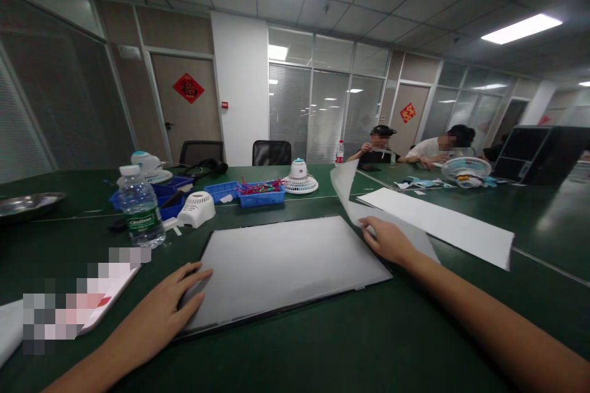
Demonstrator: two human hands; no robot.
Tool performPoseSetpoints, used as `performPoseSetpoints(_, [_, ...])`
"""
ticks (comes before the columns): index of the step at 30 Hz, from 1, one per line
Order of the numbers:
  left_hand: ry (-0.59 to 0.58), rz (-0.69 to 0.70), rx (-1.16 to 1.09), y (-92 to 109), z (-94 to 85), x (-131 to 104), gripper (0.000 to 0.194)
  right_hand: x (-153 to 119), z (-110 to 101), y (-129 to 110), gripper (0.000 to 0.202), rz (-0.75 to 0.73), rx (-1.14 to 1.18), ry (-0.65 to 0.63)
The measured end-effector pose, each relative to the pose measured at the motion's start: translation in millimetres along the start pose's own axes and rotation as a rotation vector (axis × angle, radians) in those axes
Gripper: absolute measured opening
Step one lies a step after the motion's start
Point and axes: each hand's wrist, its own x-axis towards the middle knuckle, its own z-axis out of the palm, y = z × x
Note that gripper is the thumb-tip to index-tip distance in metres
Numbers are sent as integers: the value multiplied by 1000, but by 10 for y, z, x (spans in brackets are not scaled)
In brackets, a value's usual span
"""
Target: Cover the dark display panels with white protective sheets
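Observation:
A flat grey-white panel with a thin black edge lies on the green table in front of me. My left hand rests on the panel's left edge, its fingers spread. Just past the right edge, my right hand pinches a thin translucent sheet between thumb and fingers. One corner of that sheet curls upward, and part of it lies behind my wrist. Beyond it is a stiff white sheet lying on the table.
A water bottle stands left beside a white plastic housing. Behind are blue trays with wires and a white fan part. Two people sit at the far right, near a black computer case.

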Motion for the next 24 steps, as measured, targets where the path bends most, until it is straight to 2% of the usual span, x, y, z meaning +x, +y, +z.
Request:
performPoseSetpoints(3, [-21,-8,-10,-112,82,20,52,-61,9,-393,32,-247,136,-76])
performPoseSetpoints(6, [21,-10,-63,-211,156,27,55,-140,-26,-698,31,-418,224,-151])
performPoseSetpoints(11, [121,-27,-252,-147,193,-23,60,-241,-164,-975,52,-613,385,-236])
performPoseSetpoints(13, [122,-51,-283,-65,188,-60,61,-264,-212,-1033,64,-670,419,-268])
performPoseSetpoints(15, [114,-56,-282,8,181,-95,61,-276,-240,-1060,67,-712,434,-280])
performPoseSetpoints(20, [107,7,-221,46,148,-125,62,-247,-242,-967,47,-745,420,-261])
performPoseSetpoints(24, [73,152,-110,16,82,-101,63,-215,-216,-874,47,-722,418,-248])
